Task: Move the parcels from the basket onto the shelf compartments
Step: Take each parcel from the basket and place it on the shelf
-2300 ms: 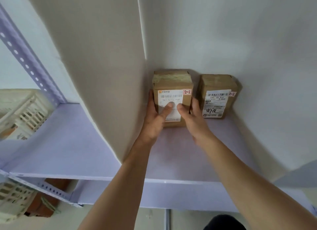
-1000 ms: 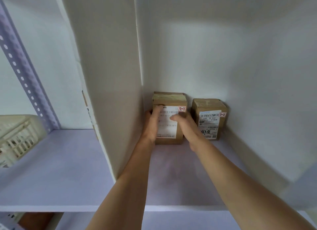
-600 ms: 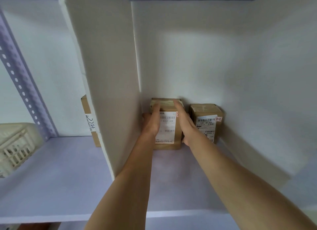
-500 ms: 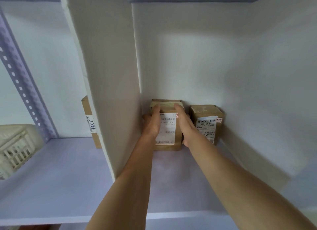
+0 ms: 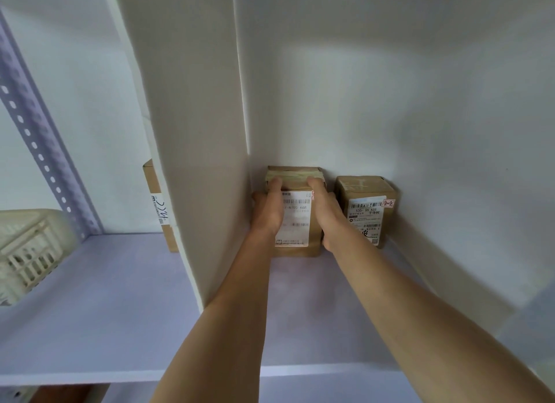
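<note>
Shelf board, pale lilac, lies under the grip. White divider stands just left of the grip, close to the left hand. Cream basket sits well apart, far left of it. Between the hands stands the brown parcel, upright in the back corner of the compartment. A second parcel, marked 2-2, is just beside the right hand. Both hands clasp the brown parcel at its two sides, fingertips hooked over the taped top edge. I judge this carton stiff and rather light. Its paper label is perhaps slippery, so the bare side walls give the better hold.
</note>
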A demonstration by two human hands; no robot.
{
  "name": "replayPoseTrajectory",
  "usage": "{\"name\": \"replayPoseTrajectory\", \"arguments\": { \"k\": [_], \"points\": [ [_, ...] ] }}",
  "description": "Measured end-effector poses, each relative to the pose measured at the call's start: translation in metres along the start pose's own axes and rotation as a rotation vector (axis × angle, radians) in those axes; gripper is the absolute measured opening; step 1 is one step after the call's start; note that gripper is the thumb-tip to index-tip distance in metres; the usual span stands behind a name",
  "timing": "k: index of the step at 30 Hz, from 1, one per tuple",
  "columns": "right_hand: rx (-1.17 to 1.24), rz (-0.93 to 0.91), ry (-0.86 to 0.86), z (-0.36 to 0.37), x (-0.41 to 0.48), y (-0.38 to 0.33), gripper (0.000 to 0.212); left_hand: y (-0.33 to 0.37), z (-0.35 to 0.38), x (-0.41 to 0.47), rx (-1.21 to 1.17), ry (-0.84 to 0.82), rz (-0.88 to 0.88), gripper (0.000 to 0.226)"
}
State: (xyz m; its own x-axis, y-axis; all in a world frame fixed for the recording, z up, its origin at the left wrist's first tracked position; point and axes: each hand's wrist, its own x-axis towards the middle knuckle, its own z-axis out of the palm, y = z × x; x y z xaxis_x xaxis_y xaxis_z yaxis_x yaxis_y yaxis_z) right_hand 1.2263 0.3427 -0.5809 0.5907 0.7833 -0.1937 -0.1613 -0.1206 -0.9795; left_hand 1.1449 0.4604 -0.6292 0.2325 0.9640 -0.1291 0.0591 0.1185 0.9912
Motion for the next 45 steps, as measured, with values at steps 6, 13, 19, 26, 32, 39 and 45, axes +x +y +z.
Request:
{"name": "replayPoseTrajectory", "arguments": {
  "k": [6, 13, 19, 26, 32, 39, 45],
  "points": [
    [-0.016, 0.008, -0.068, -0.004, -0.009, -0.001, 0.139, 0.004, -0.005, -0.019, -0.054, -0.037, 0.033, 0.119],
    [-0.047, 0.054, -0.087, -0.008, -0.014, -0.004, 0.155, 0.027, -0.012, -0.063, -0.011, -0.031, -0.004, 0.114],
    [-0.116, -0.047, -0.001, -0.01, -0.035, -0.039, 0.097, 0.075, -0.024, -0.116, 0.069, 0.041, -0.069, 0.07],
    [-0.15, 0.018, 0.056, -0.011, -0.122, -0.127, 0.065, 0.149, -0.043, -0.194, 0.025, -0.061, -0.244, 0.092],
    [-0.206, 0.104, 0.038, -0.022, -0.221, -0.203, 0.04, 0.256, -0.069, -0.293, 0.064, -0.125, -0.297, 0.064],
    [-0.264, 0.149, 0.002, -0.032, -0.319, -0.268, 0.052, 0.334, -0.107, -0.394, 0.085, -0.178, -0.333, 0.056],
    [-0.271, 0.086, -0.085, -0.032, -0.377, -0.31, 0.05, 0.374, -0.152, -0.454, 0.069, -0.093, -0.393, 0.046]
  ]
}}
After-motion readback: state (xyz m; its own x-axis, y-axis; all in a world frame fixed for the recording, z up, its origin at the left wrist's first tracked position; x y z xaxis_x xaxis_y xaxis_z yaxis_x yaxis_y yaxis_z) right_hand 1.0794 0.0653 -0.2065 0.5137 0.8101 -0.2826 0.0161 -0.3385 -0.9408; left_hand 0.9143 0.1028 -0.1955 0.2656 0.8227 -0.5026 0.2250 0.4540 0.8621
